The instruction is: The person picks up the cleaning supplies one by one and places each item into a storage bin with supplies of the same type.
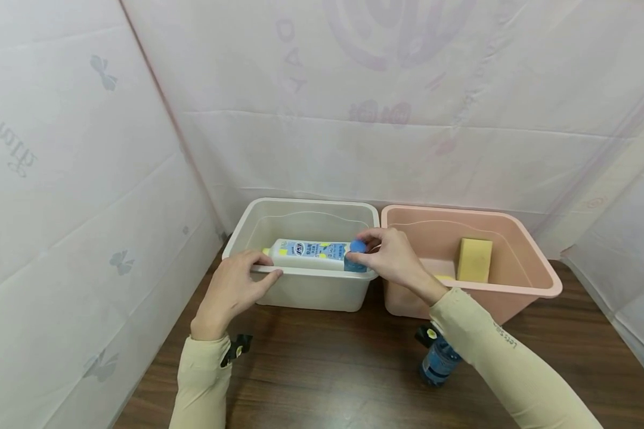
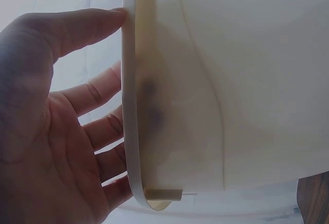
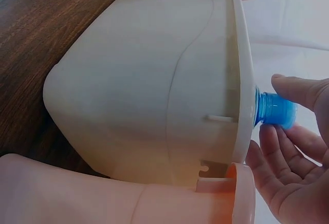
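A white bottle point(image 1: 306, 253) with a blue and yellow label lies inside the white bin point(image 1: 311, 289), along its near wall. My left hand point(image 1: 236, 289) grips the near rim at the left, thumb outside and fingers over the edge. Its fingertips show faintly through the wall in the left wrist view. At the bin's right end, my right hand point(image 1: 394, 256) pinches the cap of a blue bottle point(image 1: 356, 264). In the right wrist view the blue cap point(image 3: 280, 110) stands above the rim between thumb and fingers. The blue bottle's lower body is hidden by the bin.
Right beside the white bin stands a pink bin point(image 1: 531, 289), holding a yellow sponge block point(image 1: 474, 260) and another yellow piece point(image 1: 444, 277). Another blue bottle point(image 1: 437, 363) is on the wooden table point(image 1: 322, 369), partly under the right forearm. White sheets point(image 1: 300, 155) hang behind and at the sides.
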A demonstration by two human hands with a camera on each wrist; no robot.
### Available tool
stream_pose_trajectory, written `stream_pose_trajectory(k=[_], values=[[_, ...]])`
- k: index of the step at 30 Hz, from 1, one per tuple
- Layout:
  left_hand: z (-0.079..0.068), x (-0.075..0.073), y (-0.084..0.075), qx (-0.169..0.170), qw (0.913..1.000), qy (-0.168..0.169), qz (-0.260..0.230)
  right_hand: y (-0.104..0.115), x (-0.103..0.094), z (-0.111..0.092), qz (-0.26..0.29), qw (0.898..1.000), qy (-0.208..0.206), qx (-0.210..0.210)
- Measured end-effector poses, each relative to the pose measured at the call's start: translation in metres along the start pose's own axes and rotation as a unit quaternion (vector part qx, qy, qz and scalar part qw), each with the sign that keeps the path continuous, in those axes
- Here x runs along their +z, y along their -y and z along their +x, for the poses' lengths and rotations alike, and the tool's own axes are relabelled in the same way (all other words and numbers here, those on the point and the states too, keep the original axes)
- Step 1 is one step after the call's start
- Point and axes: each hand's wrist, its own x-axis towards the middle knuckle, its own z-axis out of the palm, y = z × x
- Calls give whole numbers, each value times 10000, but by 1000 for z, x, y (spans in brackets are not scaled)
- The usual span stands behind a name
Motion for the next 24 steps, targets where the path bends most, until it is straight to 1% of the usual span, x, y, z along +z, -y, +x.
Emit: stream_pose_trajectory(k=[7, 10, 19, 24], values=[[1, 0, 1, 35, 10000, -10, 17, 1, 2, 0, -147, 9999, -17, 19], [1, 0, 2, 32, 10000, -22, 28, 2, 3, -1, -234, 9997, 42, 6], [1, 0, 3, -21, 10000, -14, 37, 3, 6, -2, -319, 9991, 235, 169], [1, 0, 3, -20, 10000, -26, 39, 5, 8, -2, -400, 9987, 283, 103]])
